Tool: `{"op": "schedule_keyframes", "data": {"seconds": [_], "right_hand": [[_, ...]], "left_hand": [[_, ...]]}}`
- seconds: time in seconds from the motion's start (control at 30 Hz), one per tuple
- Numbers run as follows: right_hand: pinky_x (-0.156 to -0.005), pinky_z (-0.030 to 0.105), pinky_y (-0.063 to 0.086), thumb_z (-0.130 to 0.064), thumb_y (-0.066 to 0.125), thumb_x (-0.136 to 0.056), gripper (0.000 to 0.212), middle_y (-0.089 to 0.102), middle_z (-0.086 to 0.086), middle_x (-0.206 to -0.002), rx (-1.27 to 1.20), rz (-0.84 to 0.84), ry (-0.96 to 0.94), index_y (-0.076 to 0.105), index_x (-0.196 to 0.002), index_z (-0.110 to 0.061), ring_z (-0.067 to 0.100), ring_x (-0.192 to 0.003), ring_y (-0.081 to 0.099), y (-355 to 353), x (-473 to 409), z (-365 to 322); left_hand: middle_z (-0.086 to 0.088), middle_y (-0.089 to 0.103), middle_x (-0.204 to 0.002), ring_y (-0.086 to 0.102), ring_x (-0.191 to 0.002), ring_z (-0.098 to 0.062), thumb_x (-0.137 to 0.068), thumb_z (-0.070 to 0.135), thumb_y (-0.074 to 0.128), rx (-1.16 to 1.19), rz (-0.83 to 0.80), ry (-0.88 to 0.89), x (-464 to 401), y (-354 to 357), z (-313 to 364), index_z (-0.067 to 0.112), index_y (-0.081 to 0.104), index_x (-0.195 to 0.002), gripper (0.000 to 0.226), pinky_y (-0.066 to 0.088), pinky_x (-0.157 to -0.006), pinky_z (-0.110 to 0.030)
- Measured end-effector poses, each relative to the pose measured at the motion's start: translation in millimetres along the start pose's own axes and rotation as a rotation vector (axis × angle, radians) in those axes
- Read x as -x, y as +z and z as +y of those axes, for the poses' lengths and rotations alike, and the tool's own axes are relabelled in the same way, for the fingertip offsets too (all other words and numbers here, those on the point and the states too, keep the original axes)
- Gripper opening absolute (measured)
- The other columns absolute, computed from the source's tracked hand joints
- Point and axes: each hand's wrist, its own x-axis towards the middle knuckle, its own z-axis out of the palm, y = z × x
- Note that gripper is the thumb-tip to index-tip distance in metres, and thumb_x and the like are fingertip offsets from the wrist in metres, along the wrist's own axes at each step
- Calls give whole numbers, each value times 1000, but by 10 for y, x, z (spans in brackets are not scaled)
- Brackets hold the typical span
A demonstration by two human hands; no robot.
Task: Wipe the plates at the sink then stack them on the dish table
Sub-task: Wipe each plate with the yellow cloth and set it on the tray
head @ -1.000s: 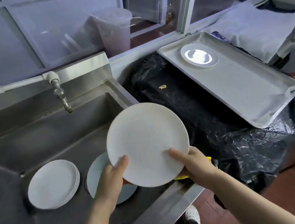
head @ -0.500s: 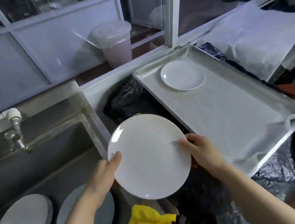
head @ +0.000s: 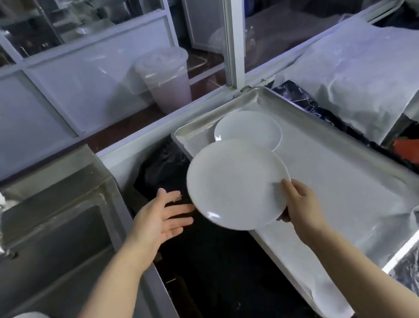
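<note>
Holding plate (head: 236,183) w/ right hand (head: 302,205), above tray (head: 348,190)

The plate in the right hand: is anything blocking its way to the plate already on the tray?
Nothing visible does. The right hand holds the plate just in front of the plate on the tray; the left hand is off to the side.

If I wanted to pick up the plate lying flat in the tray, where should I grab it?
Probably by its rim. The plate in the tray lies flat, so only the thin raised edge gives fingers a hold. Come from the right or near side, over the tray floor, since the tray's far and left walls sit close to it. The carried plate, pinched at its rim by the right hand, shows that grip.
</note>
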Motion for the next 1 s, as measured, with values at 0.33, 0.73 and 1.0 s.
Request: {"op": "schedule_keyframes", "data": {"seconds": [0.33, 0.73, 1.0], "right_hand": [[-44, 23, 49, -9, 34, -95, 23, 64, 21, -86, -295, 54, 241, 46, -114, -4, 24, -57, 67, 214, -781, -26], [-45, 31, 57, -19, 42, -100, 39, 57, 17, -125, -444, 219, 380, 40, -138, -13, 32, -76, 69, 612, -1601, -241], [-44, 32, 56, -22, 45, -99, 39, 55, 12, -126, -477, 294, 417, 40, -138, -21, 27, -56, 68, 707, -1814, -177]], "left_hand": [[-5, 74, -106, 71, -94, -19, -102, 31, 39, 261, 78, 3, 13, -153, 150, 19, 62, -119, 31, 50, -78, -32], [-5, 75, -101, 73, -82, -14, -100, 28, 43, 403, 229, 24, -7, -535, 90, 19, 65, -112, 27, 49, -77, -33], [-5, 74, -105, 73, -87, -15, -101, 28, 41, 444, 239, 41, -73, -695, 52, 20, 66, -113, 28, 47, -78, -34]]}}
